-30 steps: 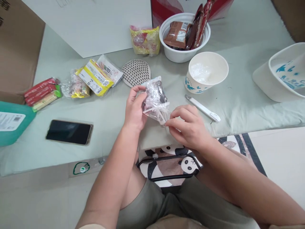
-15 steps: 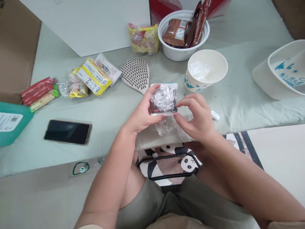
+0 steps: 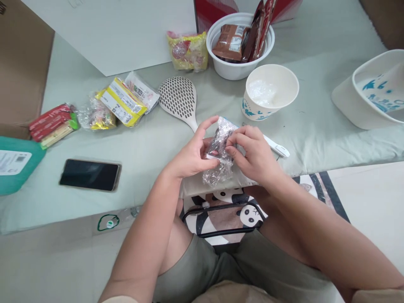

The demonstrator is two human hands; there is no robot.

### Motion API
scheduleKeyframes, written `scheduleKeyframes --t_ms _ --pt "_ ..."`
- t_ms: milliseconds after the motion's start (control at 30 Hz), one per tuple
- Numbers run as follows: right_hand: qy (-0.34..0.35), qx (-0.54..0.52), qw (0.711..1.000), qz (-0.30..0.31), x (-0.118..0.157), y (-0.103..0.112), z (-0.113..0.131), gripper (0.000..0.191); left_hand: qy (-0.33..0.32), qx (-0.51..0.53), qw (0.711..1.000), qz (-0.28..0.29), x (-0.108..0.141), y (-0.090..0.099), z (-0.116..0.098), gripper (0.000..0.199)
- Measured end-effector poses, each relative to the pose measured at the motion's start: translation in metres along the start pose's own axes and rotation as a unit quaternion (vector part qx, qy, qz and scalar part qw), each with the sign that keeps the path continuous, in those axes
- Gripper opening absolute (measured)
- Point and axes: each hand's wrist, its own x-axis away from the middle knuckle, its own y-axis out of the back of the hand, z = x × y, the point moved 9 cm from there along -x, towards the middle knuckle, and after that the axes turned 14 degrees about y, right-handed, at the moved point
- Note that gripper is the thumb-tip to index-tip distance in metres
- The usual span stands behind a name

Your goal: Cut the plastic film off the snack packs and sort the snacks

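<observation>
A small packet in crinkled clear wrap is held tilted over the table's near edge. My left hand grips it from the left, thumb along the lower side and fingers partly behind it. My right hand is closed at the packet's right side, fingertips pinching the clear film. Loose film hangs below the packet. Just beyond the hands lies a grey slotted ladle. A white paper cup with clear film inside stands past my right hand, and a white handled tool lies partly hidden behind that hand.
A white bowl holds brown and red packets. Beside it stands a yellow packet. More packets, a red pack, a phone and a green container are at the left. A white bin stands right.
The packet has turned from nearly flat to tilted between my hands. My right fingers have moved left onto the film and closed. More of the white tool shows.
</observation>
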Motion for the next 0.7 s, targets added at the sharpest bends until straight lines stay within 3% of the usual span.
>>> scheduleKeyframes --t_ms 133,300,400,533,700 --pt "-0.013 -0.017 1.000 -0.018 0.000 0.002 0.002 0.013 -0.006 -0.017 1.000 -0.003 0.002 0.001 -0.002 0.093" --pt "-0.053 0.004 0.998 -0.024 0.000 -0.001 0.002 0.022 -0.016 -0.090 0.996 0.002 0.007 -0.017 0.000 0.085" --pt "-0.073 -0.043 0.996 -0.028 0.000 -0.002 0.000 0.020 -0.015 -0.079 0.997 0.000 0.009 -0.020 0.002 0.088" --pt "-0.126 -0.180 0.975 -0.041 0.000 -0.003 -0.004 0.022 -0.002 0.001 0.999 -0.035 0.008 0.000 0.001 0.090" --pt "-0.220 -0.299 0.924 -0.092 0.007 -0.003 -0.017 0.023 0.050 0.052 0.993 -0.094 0.012 0.024 0.001 0.069"
